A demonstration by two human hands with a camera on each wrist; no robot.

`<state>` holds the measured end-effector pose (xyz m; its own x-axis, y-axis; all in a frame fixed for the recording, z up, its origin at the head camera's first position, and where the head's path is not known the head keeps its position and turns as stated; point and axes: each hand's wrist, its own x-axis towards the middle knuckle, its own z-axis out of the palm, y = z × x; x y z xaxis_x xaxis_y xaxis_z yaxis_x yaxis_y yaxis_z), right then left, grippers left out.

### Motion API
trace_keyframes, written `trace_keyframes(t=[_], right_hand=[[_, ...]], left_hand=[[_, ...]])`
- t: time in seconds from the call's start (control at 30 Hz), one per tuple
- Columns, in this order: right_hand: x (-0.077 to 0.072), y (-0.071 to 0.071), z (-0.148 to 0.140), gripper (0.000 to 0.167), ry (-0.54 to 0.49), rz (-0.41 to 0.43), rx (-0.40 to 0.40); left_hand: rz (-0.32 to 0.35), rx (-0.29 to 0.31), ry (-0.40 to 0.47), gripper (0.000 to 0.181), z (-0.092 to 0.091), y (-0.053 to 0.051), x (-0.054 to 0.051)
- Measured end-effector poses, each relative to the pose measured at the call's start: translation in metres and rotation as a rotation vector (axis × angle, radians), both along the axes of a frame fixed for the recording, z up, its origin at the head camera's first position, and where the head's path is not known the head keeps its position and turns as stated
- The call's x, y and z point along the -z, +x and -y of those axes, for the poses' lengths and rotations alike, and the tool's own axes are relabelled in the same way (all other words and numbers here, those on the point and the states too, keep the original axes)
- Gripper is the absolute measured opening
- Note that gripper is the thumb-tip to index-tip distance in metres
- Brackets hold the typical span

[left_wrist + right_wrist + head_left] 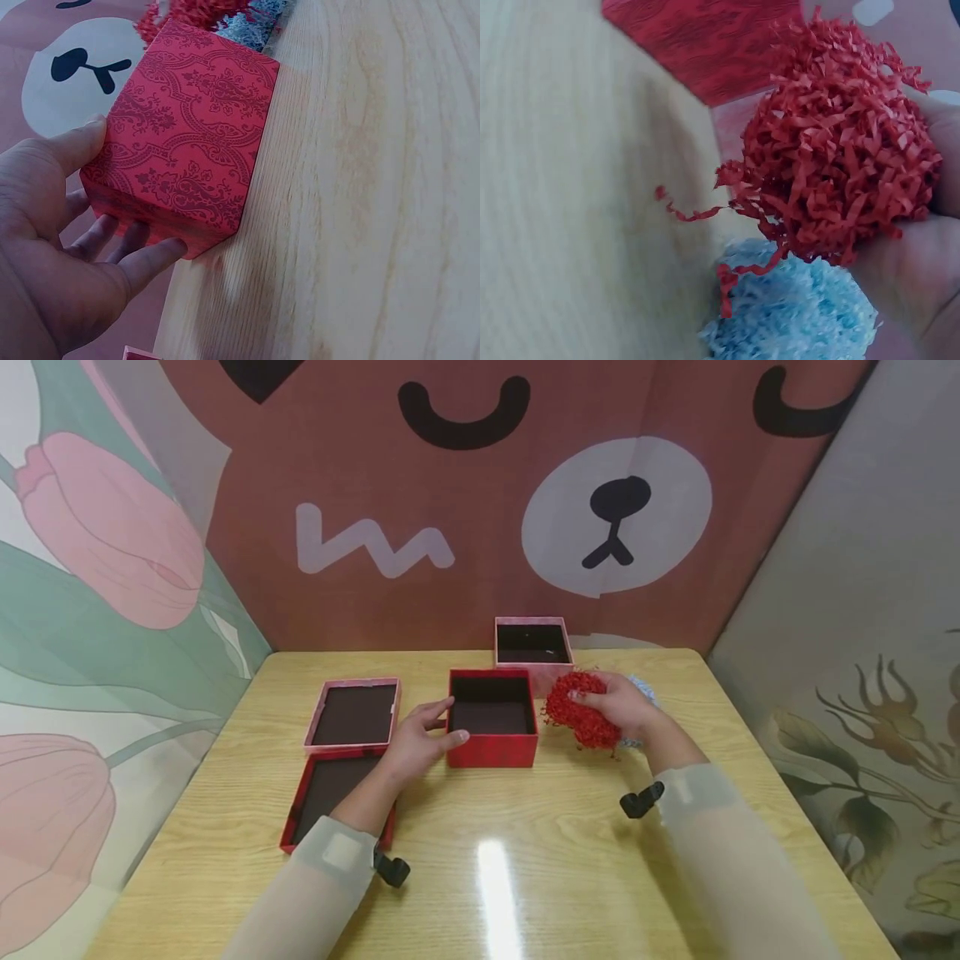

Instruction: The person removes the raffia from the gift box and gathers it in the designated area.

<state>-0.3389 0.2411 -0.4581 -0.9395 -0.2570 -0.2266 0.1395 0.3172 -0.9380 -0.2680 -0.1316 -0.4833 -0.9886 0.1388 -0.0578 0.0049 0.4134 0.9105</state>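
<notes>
A red box point(492, 750) with a dark patterned outer wall stands open-topped at the middle of the table, its dark inside bare. My left hand point(422, 742) touches its left side with spread fingers, the thumb at the near left rim. In the left wrist view the fingertips point(177, 249) rest lightly against the box point(187, 127). Right of the box, my right hand point(626, 703) grips a clump of red crinkle paper shreds point(581, 714) above the table, with loose strands dangling. Pale blue paper shreds point(795, 307) lie below and behind that hand, partly hidden.
Behind the red box stands an open pink box point(534, 643). At the left lie a pink lid point(352, 717) and a red lid point(318, 781), both inside up, the red one partly under my left forearm. A printed wall borders the back of the wooden table point(555, 852).
</notes>
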Motion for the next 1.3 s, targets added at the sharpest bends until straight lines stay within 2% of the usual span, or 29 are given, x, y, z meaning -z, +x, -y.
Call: trace_keyframes(t=[0.17, 0.4, 0.63, 0.93, 1.13, 1.3], right_hand=[[0.01, 0.002, 0.001, 0.055, 0.115, -0.059, 0.005], [0.023, 0.004, 0.002, 0.051, 0.289, -0.124, 0.007], [0.037, 0.003, 0.0, 0.052, 0.414, -0.263, -0.04], [0.044, 0.008, 0.003, 0.058, 0.487, -0.303, -0.042], [0.043, 0.01, 0.006, 0.066, 0.502, -0.252, -0.033], [0.042, 0.01, 0.005, 0.07, 0.501, -0.242, -0.028]], left_hand=[[0.0, 0.005, -0.001, 0.08, 0.001, -0.001, 0.0], [0.008, 0.005, 0.015, 0.079, 0.001, -0.001, 0.001], [0.0, 0.006, 0.009, 0.078, 0.001, 0.0, 0.002], [-0.001, 0.004, 0.003, 0.078, 0.0, -0.001, 0.002], [0.004, 0.007, 0.017, 0.077, 0.0, 0.001, 0.0], [0.008, 0.006, 0.01, 0.077, 0.002, 0.001, -0.002]])
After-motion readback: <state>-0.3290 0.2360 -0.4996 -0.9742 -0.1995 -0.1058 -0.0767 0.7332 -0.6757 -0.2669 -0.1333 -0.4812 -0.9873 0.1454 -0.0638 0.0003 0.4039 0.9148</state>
